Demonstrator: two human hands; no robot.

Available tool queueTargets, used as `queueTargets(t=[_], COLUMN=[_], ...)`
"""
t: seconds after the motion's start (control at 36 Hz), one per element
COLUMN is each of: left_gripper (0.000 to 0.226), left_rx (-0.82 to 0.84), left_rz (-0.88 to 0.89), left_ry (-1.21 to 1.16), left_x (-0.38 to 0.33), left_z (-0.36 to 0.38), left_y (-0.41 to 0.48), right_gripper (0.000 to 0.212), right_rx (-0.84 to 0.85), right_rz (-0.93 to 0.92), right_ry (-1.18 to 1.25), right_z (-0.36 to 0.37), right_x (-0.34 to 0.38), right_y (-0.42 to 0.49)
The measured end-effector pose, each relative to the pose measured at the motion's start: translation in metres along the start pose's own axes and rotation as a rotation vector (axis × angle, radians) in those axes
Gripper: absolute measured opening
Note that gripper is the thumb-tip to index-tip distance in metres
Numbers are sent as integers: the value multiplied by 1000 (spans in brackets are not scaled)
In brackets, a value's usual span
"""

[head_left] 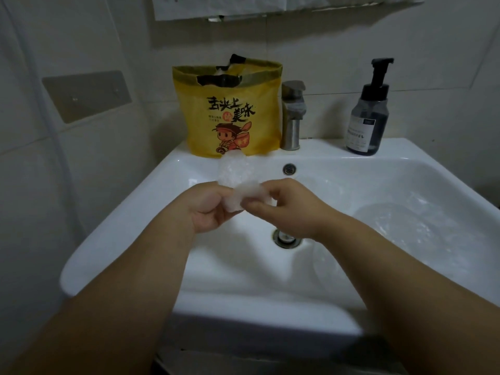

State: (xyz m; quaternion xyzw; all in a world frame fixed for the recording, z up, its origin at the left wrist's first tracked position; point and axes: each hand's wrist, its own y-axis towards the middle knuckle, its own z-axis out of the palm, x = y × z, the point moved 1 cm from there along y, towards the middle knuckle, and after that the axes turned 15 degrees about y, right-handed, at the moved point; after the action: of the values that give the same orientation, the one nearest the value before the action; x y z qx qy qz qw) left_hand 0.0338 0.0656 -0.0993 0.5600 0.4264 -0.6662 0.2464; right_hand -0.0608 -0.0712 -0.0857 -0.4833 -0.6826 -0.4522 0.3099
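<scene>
Both hands are working just above and behind the round metal drain (pixel 286 237) of the white ceramic sink (pixel 113 228). The left hand (pixel 209 209) and the right hand (pixel 286 207) are each pinching a lower edge of a crumpled clear plastic piece (pixel 235 171), fingers curled onto it, and it is standing up between them over the basin. The job is looking like pulling the thin film open, so the pull is best going gently and evenly sideways, with both pinches sitting near the edge so nothing is tearing or slipping. A second clear plastic piece (pixel 400 226) is lying in the basin to the right of the drain. Behind the drain a yellow printed bag (pixel 232 115), a steel tap (pixel 292 115) and a dark pump bottle (pixel 369 115) are standing on the back ledge, the bag crowding any forward move
</scene>
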Motion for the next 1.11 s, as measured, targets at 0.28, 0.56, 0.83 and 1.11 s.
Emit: queueTargets(t=[0.28,0.56,0.83,1.11], left_gripper=[52,55,60,29], left_rx=[191,311,260,-179], left_rz=[176,198,173,199], left_ry=[111,59,42,163], left_x=[0,-1,-5,0], left_z=[23,25,25,22], left_y=[-9,-16,-22,-11], right_gripper=[38,52,77,95], right_rx=[-332,-341,-354,-229], right_rz=[160,600,413,491], right_ry=[149,869,636,896], right_z=[-13,-22,-21,-23], right_x=[-11,-11,-12,-18], right_y=[10,6,6,7])
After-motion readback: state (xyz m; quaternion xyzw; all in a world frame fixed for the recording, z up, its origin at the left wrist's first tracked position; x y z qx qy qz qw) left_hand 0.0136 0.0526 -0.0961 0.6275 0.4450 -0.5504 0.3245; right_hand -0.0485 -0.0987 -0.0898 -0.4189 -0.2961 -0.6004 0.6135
